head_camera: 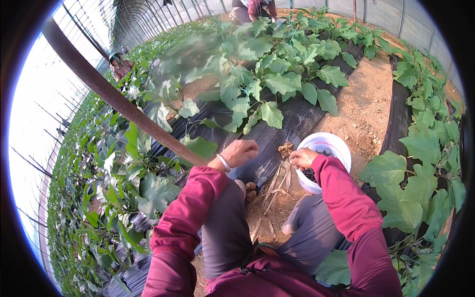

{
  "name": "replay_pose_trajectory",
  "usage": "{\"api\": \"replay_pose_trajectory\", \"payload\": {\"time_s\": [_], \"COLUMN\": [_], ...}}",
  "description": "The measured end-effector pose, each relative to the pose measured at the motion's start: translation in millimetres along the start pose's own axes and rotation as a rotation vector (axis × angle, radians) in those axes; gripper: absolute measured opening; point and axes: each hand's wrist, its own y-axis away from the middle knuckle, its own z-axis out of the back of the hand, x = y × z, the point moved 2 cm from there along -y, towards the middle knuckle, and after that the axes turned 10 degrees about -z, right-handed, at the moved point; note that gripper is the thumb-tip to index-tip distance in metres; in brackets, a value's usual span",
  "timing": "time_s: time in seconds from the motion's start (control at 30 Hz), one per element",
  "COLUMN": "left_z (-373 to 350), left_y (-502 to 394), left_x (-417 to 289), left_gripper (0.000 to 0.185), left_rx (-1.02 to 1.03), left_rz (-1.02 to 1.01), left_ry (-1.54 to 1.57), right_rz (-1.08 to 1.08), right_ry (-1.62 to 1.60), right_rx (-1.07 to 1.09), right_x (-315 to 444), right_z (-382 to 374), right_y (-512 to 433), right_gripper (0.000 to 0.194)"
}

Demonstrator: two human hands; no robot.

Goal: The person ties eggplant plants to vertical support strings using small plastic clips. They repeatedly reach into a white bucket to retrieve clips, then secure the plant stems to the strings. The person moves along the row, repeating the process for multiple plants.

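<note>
My left hand [239,153], with a white band at the wrist, hangs over the black mulch film [265,163]. Its fingers are curled, and I cannot tell whether anything small is between them. At the left rim of a white bucket [340,148] is my right hand [303,158], fingertips drawn together; whatever they may pinch is too small to make out. Inside the bucket lie small black pieces [311,174], partly hidden by my right hand and sleeve. The bucket stands on the soil between my knees and the plant row. Leafy eggplant-like plants [272,81] grow ahead through the film.
A thick brown pole [122,100] slants from the upper left down towards my left wrist. Dry stalks [272,191] and clods [285,149] lie before me. A bare soil path [365,92] runs ahead. Two other people [119,67] are among the plants farther off.
</note>
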Motion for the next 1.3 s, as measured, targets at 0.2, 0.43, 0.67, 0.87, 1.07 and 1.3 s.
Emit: {"api": "replay_pose_trajectory", "payload": {"time_s": [0.2, 0.43, 0.67, 0.87, 1.07, 1.3], "left_z": [-38, -37, -12, 2, 5, -2], "left_y": [-41, -77, -52, -26, -28, -30], "left_x": [37, 84, 92, 84, 83, 109], "left_gripper": [0.016, 0.017, 0.018, 0.021, 0.022, 0.024], "left_rx": [0.204, 0.267, 0.110, 0.125, 0.038, 0.013], "left_rz": [-0.109, -0.079, -0.070, 0.052, 0.079, 0.149], "left_ry": [-0.178, -0.219, -0.123, -0.068, -0.132, -0.033], "right_rz": [0.117, -0.002, 0.023, 0.143, 0.130, 0.140], "right_ry": [-0.005, -0.040, 0.003, -0.010, 0.032, 0.025], "right_rx": [-0.007, -0.047, -0.018, 0.019, -0.048, -0.029], "right_x": [6, -33, -32, -6, -8, -14], "right_z": [5, 25, 20, 8, 11, 6], "right_y": [13, 10, 9, 37, 45, 52], "right_gripper": [0.027, 0.021, 0.023, 0.024, 0.023, 0.024]}}
